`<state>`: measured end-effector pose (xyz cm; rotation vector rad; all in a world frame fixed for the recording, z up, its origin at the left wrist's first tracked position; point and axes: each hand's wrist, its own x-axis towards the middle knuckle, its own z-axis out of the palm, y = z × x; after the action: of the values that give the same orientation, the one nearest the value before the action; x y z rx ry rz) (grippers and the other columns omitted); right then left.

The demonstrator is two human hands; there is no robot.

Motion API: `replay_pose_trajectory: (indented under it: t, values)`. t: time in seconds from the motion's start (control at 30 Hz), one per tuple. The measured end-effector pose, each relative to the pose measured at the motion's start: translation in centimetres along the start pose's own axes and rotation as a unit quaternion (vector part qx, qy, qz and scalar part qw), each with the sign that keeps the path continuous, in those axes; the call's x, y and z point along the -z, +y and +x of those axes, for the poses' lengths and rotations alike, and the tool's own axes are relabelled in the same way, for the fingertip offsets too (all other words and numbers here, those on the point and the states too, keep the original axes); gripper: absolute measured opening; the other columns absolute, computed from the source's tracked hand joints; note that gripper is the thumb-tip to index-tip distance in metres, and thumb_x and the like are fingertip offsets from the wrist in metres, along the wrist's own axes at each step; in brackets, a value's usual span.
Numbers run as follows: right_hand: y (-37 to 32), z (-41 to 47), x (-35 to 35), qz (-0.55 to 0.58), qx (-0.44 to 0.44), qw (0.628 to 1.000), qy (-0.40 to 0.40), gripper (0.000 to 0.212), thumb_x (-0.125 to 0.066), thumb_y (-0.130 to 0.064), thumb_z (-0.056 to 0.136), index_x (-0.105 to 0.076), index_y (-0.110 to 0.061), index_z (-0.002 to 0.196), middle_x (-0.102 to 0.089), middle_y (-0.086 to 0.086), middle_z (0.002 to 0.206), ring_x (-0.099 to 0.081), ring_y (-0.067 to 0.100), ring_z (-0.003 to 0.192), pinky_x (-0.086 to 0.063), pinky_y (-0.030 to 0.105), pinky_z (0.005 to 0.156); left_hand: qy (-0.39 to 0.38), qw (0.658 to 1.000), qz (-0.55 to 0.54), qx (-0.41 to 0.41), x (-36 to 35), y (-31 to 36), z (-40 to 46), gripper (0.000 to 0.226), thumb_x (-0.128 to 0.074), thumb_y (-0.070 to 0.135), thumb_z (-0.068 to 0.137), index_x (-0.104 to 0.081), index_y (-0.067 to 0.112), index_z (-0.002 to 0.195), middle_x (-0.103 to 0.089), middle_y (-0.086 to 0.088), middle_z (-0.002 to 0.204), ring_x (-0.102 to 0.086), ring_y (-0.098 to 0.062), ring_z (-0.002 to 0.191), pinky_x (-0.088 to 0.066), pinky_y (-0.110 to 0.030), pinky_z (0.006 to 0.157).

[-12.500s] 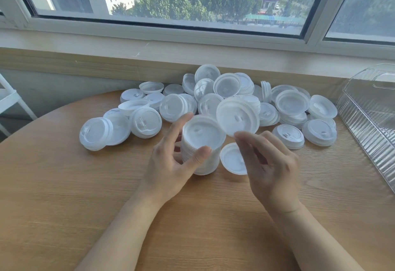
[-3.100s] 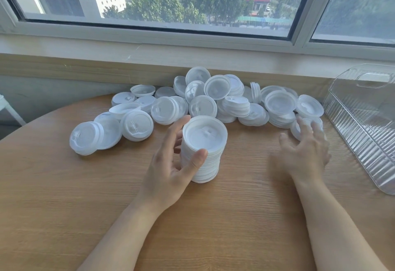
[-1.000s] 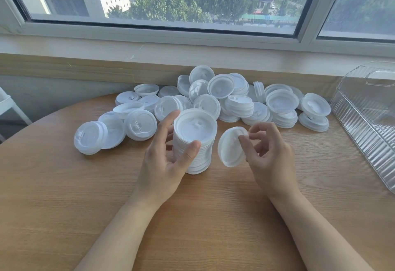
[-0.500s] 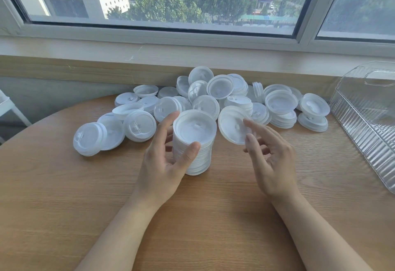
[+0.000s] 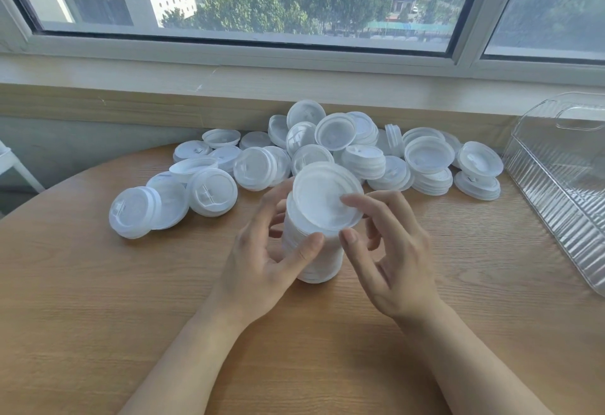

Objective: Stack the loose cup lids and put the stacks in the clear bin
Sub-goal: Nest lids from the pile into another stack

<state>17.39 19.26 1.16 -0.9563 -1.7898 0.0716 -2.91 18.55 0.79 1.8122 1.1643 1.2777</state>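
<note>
A tall stack of white cup lids [image 5: 319,259] stands on the round wooden table [image 5: 98,300]. My left hand [image 5: 262,261] grips the stack from the left, thumb across its front. A single white lid [image 5: 322,200] sits tilted on top of the stack, and my right hand [image 5: 389,251] pinches it between thumb and fingers at its right edge. Behind them lies a pile of loose lids [image 5: 327,149], some in short stacks. The clear ribbed bin [image 5: 563,185] stands at the right edge; no lids show inside it.
A window sill and wall [image 5: 229,87] run right behind the lid pile. A white frame [image 5: 13,166] shows at the far left, beyond the table's curved edge. Bare wood lies in front of my hands.
My right hand has carried the single lid leftward from beside the stack onto its top. My left hand stays around the stack.
</note>
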Motion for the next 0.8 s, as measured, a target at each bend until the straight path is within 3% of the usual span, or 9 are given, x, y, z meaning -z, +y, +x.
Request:
replay_pose_trajectory:
  t: [0.2, 0.3, 0.4, 0.53, 0.67, 0.8]
  values:
    - [0.05, -0.03, 0.05, -0.007, 0.002, 1.000, -0.001, 0.037, -0.058, -0.036, 0.102, -0.071, -0.007, 0.121, -0.059, 0.000, 0.106, -0.047, -0.006, 0.080, -0.047, 0.024, 0.066, 0.002, 1.000, 0.009, -0.008, -0.02, 0.04, -0.02, 0.073, -0.069, 0.054, 0.091, -0.040, 0.034, 0.155, -0.061, 0.017, 0.143, -0.057, -0.015, 0.136, -0.050, -0.045, 0.105]
    - [-0.12, 0.08, -0.03, -0.008, 0.004, 1.000, -0.007, 0.048, -0.053, -0.039, 0.104, -0.064, -0.006, 0.137, -0.056, 0.005, 0.113, -0.051, 0.003, 0.094, -0.050, 0.029, 0.079, 0.007, 1.000, 0.006, -0.005, -0.08, -0.16, -0.08, 0.079, -0.067, 0.065, 0.089, -0.036, 0.037, 0.156, -0.062, 0.018, 0.143, -0.057, -0.014, 0.136, -0.048, -0.041, 0.107]
    - [-0.15, 0.18, -0.05, -0.008, 0.009, 1.000, -0.027, 0.056, -0.045, -0.041, 0.107, -0.051, -0.006, 0.150, -0.053, 0.008, 0.133, -0.053, 0.023, 0.121, -0.045, 0.038, 0.105, 0.010, 1.000, -0.002, -0.007, -0.10, -0.08, -0.11, 0.085, -0.058, 0.077, 0.089, -0.030, 0.039, 0.160, -0.063, 0.015, 0.142, -0.057, -0.017, 0.136, -0.045, -0.039, 0.109]
    - [0.09, 0.18, -0.36, -0.006, -0.017, 0.998, -0.062, 0.060, -0.035, -0.043, 0.110, -0.039, -0.008, 0.158, -0.044, 0.004, 0.158, -0.039, 0.018, 0.148, -0.032, 0.037, 0.120, 0.017, 1.000, -0.013, -0.018, -0.14, 0.18, -0.03, 0.076, -0.052, 0.076, 0.094, -0.033, 0.041, 0.159, -0.059, 0.018, 0.145, -0.054, -0.015, 0.139, -0.043, -0.025, 0.108]
    - [0.37, -0.01, -0.55, 0.005, -0.036, 0.996, -0.076, 0.059, -0.035, -0.041, 0.110, -0.040, -0.007, 0.157, -0.045, 0.001, 0.159, -0.037, 0.014, 0.150, -0.032, 0.036, 0.122, 0.022, 0.999, -0.023, -0.022, -0.17, 0.25, -0.07, 0.067, -0.052, 0.069, 0.097, -0.040, 0.037, 0.155, -0.058, 0.024, 0.146, -0.054, -0.010, 0.139, -0.044, -0.019, 0.104]
    - [0.69, -0.07, -0.55, 0.026, -0.054, 0.996, -0.070, 0.052, -0.039, -0.038, 0.108, -0.049, -0.012, 0.152, -0.055, -0.005, 0.147, -0.054, 0.013, 0.131, -0.045, 0.039, 0.109, 0.017, 0.999, -0.031, -0.018, -0.26, 0.41, 0.02, 0.059, -0.056, 0.062, 0.098, -0.045, 0.037, 0.150, -0.061, 0.023, 0.142, -0.056, -0.011, 0.136, -0.043, -0.017, 0.103]
